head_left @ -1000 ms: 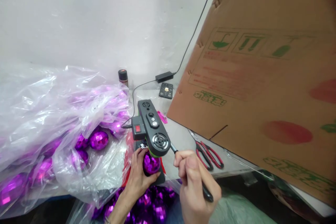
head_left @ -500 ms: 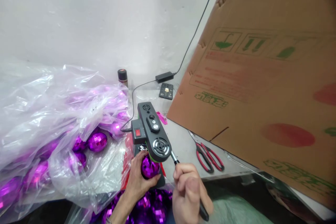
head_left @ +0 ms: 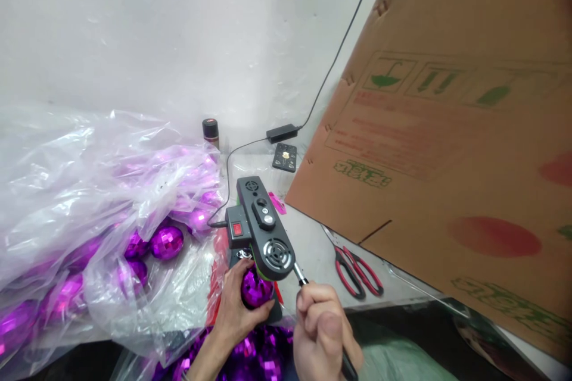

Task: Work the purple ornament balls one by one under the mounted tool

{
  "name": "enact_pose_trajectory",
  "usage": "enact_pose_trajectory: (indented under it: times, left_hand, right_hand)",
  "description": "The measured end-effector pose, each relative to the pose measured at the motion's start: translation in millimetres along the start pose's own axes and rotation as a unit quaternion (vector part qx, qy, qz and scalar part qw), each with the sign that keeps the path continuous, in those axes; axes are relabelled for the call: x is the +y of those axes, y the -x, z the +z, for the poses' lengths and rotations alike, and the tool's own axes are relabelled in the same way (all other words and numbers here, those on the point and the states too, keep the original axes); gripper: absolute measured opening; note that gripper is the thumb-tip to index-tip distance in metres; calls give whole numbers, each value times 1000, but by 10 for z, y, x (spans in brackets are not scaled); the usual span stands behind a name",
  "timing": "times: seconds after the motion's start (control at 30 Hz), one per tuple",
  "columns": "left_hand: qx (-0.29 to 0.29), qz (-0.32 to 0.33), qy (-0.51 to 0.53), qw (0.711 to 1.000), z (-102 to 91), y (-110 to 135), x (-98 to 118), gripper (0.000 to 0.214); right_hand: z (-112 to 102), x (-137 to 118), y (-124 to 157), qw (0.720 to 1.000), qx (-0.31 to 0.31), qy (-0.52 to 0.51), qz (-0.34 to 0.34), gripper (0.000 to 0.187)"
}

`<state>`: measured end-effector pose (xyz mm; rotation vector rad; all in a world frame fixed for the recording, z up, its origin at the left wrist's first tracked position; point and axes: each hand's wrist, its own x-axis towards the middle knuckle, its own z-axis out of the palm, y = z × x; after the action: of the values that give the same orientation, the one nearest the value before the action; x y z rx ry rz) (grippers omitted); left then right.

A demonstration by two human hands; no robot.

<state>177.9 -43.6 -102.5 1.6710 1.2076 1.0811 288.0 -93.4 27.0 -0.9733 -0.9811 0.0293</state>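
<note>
My left hand (head_left: 239,309) is curled around a shiny purple mirror ball (head_left: 257,289), thumb in front and fingers behind. The ball sits right under the front end of a black electric device (head_left: 263,226) with round grilles and a red switch (head_left: 236,228). My right hand (head_left: 328,333) is closed in a fist around a black-handled tool with a metal shaft (head_left: 300,274). Its shaft reaches the device's front edge; whether it is attached there I cannot tell. More purple mirror balls (head_left: 268,357) lie below the table edge.
At left, clear plastic bagging (head_left: 84,184) covers several purple balls (head_left: 167,242). Red-handled scissors (head_left: 357,271) lie right of my hands, beside a big cardboard box (head_left: 429,131). Behind are a spray can (head_left: 210,131), a power adapter (head_left: 282,133) and a black card-like item (head_left: 285,157).
The whole view has shifted slightly. Both hands keep their grips, and the ball stays under the device's front end.
</note>
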Motion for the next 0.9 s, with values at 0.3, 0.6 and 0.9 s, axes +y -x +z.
enact_pose_trajectory:
  times: [0.3,0.6,0.9]
  left_hand:
    - [8,9,-12,1000,3,-11,45,68]
    - [11,24,-12,1000,19,-21,32,66]
    - [10,24,-19,999,38,-38,21,68]
  right_hand:
    - [14,40,48,1000,11,-13,2,53]
    - [-13,78,77,1000,9,-7,0,53]
    - [67,93,104,997,37,-60,30,53]
